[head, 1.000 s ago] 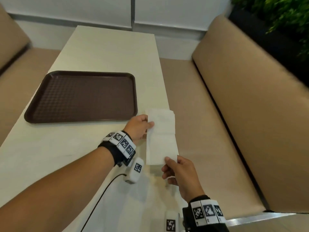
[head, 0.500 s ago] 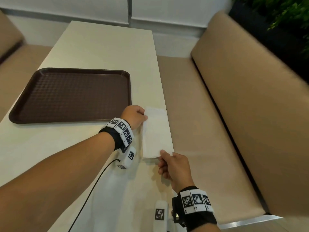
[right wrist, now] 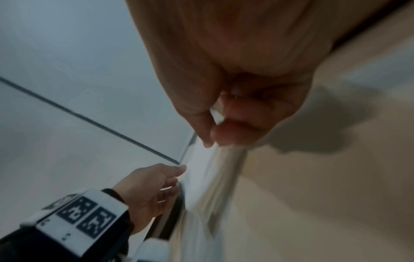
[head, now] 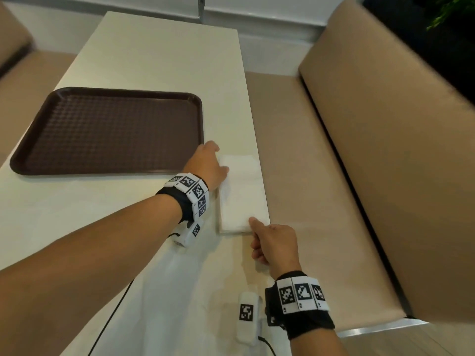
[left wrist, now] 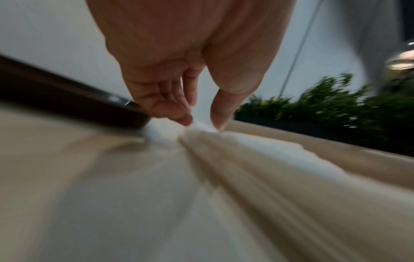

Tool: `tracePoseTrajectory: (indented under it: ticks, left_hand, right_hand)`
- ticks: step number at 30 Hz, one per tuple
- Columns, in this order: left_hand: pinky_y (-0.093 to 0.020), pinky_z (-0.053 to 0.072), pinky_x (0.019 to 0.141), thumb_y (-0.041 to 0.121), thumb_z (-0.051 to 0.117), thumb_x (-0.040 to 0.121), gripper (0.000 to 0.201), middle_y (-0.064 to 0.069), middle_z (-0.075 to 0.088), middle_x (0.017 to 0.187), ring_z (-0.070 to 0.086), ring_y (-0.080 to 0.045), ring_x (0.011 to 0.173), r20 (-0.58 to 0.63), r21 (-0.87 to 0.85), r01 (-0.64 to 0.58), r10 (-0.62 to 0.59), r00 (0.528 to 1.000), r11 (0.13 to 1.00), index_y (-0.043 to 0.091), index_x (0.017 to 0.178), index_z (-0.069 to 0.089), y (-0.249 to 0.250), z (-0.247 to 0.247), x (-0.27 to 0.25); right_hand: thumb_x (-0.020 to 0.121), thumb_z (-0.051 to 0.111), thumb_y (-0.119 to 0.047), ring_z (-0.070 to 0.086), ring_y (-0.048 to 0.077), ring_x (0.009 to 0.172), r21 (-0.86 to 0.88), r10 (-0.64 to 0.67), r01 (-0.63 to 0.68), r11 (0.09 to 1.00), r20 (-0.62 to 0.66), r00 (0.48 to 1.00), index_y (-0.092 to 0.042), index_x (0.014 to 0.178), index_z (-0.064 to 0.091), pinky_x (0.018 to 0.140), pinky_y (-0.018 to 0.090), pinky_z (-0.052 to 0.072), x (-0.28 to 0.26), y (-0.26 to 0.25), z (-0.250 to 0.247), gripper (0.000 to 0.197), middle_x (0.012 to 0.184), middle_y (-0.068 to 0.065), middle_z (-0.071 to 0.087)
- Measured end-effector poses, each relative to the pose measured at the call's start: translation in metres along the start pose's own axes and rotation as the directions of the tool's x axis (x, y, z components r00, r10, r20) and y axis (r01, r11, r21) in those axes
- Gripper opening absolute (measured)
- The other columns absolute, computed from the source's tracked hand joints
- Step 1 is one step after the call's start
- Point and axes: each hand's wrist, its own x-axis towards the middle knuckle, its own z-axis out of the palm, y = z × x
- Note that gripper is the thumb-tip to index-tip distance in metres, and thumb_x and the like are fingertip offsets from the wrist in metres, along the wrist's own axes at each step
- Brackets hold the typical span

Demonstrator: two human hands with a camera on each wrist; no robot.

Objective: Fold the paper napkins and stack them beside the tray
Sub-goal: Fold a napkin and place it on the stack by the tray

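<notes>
Left of both hands, broad brown tray [head: 108,132] on pale table [head: 154,55]. Between the hands, white napkin [head: 241,194] now flat at the table's right edge, lifted a second ago. Left hand [head: 208,163] pinching its far corner, right hand [head: 275,242] pinching the near corner.

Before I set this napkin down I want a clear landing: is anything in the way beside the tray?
Nothing visible is. The napkin, held by the left hand and right hand, already lies over bare table just right of the tray, near the table's right edge.
</notes>
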Motion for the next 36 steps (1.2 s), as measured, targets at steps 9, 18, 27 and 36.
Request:
tracePoseTrajectory:
  ticks: [9,18,27,36]
  left_hand:
    - [-0.04,0.047,0.094,0.049,0.06,0.093,0.046,-0.002,0.044,0.13,0.054,-0.022,0.106,0.373,0.294,-0.302,0.182,0.91,0.907,0.028,0.134,0.054,0.008,-0.04,-0.047]
    - [-0.027,0.045,0.079,0.051,0.068,0.086,0.042,0.017,0.048,0.109,0.054,-0.008,0.095,0.642,0.351,-0.311,0.015,0.766,0.883,0.04,0.124,0.054,-0.101,-0.134,-0.241]
    - [-0.035,0.03,0.114,0.034,0.079,0.083,0.083,0.006,0.016,0.161,0.024,-0.015,0.139,0.528,0.221,-0.151,0.012,0.849,0.963,0.033,0.152,0.033,-0.185,-0.121,-0.36]
    - [-0.038,0.021,0.118,0.037,0.072,0.089,0.073,0.004,0.008,0.166,0.012,-0.019,0.148,0.506,0.185,-0.168,0.053,0.861,0.968,0.03,0.152,0.035,-0.198,-0.126,-0.37]
  right_hand:
    - [0.093,0.068,-0.039,0.058,0.009,0.094,-0.487,-0.379,0.353,0.799,0.048,0.924,-0.022,0.113,0.067,0.08,0.023,0.044,-0.023,0.0,-0.013,0.026,0.111,-0.002,0.061]
    - [0.089,0.073,-0.037,0.058,0.005,0.091,-0.602,-0.194,0.448,0.661,0.44,0.877,-0.024,0.119,0.066,0.079,0.015,0.046,-0.122,0.079,-0.001,0.033,0.104,-0.008,0.061]
    - [0.092,0.071,-0.03,0.055,0.011,0.1,-0.65,-0.315,0.381,0.658,0.223,0.923,-0.017,0.128,0.056,0.078,0.022,0.041,-0.159,0.089,0.036,0.041,0.117,0.0,0.056]
    - [0.091,0.069,-0.02,0.058,0.007,0.08,-0.559,-0.355,0.392,0.731,0.179,0.917,-0.024,0.088,0.066,0.07,0.023,0.044,-0.169,0.068,0.035,0.006,0.083,-0.016,0.063]
